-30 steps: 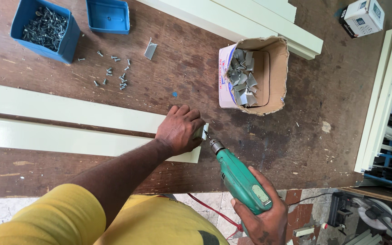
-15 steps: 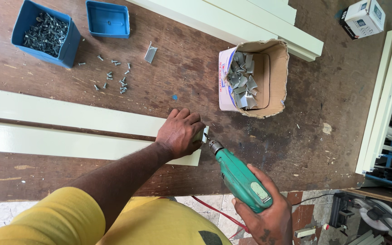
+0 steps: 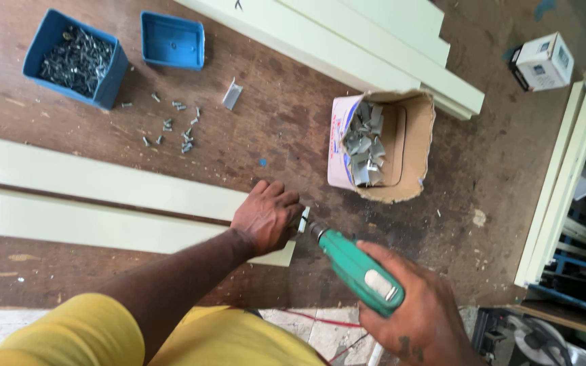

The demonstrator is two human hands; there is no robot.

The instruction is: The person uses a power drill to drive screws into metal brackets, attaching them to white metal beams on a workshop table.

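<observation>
My left hand [image 3: 266, 215] presses down on the right end of a cream-coloured profile [image 3: 103, 230] lying across the brown table, fingers curled over its end. My right hand [image 3: 420, 313] grips a green power drill [image 3: 355, 269], whose tip points up-left at the profile's end, right beside my left fingers. A small metal bracket seems to sit at that end, mostly hidden by my hand. A second cream profile [image 3: 89, 177] lies parallel just behind the first.
An open cardboard box [image 3: 412, 146] of metal brackets stands beyond the drill. A blue tub of screws [image 3: 76, 59], an empty blue tub [image 3: 172, 41], loose screws [image 3: 174, 132] and one loose bracket [image 3: 232, 95] lie at left. More cream profiles [image 3: 374, 41] lie at the back and the right edge [image 3: 561, 183]. A small white box [image 3: 542, 61] sits far right.
The drill and my right hand have edged slightly up and toward the profile's end. My left hand has stayed on the profile.
</observation>
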